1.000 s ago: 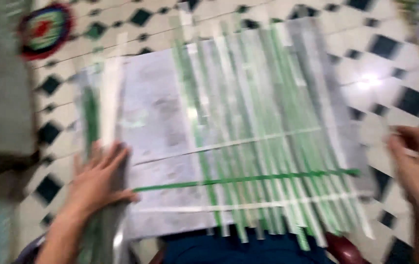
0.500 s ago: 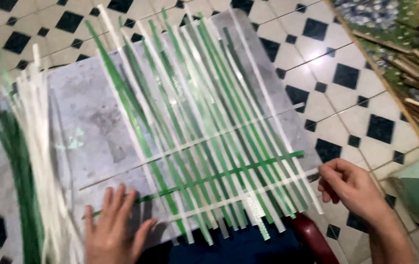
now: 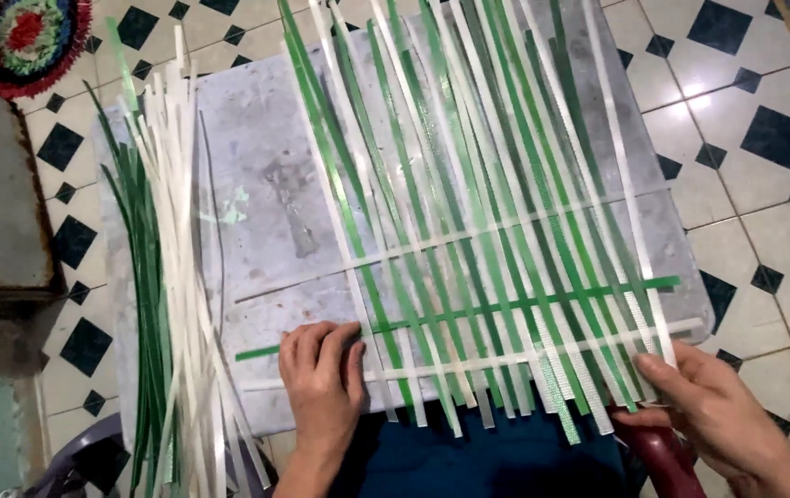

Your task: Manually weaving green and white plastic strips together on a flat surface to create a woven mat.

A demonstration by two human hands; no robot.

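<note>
While your left hand (image 3: 323, 373) lies flat, pinning the woven strips (image 3: 487, 277) to the tabletop (image 3: 257, 184), your right hand (image 3: 713, 415) pinches the white cross strip (image 3: 506, 360), holding it taut.

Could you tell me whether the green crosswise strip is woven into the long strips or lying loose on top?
Woven in: the green crosswise strip passes over some long strips and under others.

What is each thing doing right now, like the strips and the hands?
Left hand: flat, pressing on the woven strips.
Right hand: pinching strip ends at the weave's edge.
Woven strips: green and white, partly interlaced, ends loose.
Spare strips: loose bundle, unwoven.
Grey board: lying flat under the weave.
</note>
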